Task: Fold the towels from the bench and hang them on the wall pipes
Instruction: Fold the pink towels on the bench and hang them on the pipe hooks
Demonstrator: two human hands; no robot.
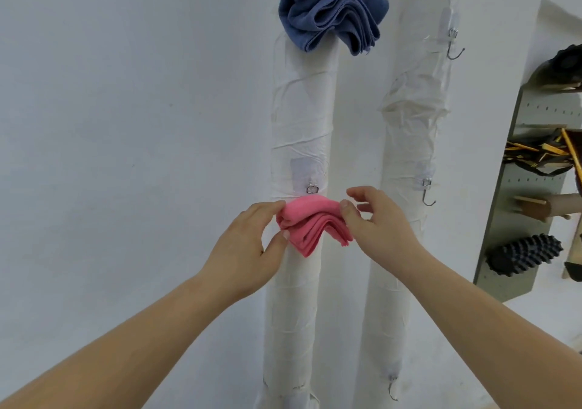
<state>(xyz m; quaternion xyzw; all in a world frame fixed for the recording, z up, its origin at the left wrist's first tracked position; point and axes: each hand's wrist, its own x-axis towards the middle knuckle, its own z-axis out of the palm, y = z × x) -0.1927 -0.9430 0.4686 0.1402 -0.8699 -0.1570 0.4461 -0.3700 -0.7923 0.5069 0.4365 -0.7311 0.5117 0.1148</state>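
Pinching soft, pleat-folded pink towel at either end between thumb and fingers of left hand and right hand, against crinkly white-wrapped pipe just under metal hook; higher up, plush bunched blue towel.

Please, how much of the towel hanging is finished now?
Done: the folded blue towel hangs on the left pipe. In hand: left hand and right hand hold the folded pink towel at that pipe's lower hook. Left: hooks on the right pipe are bare; the bench is not visible.
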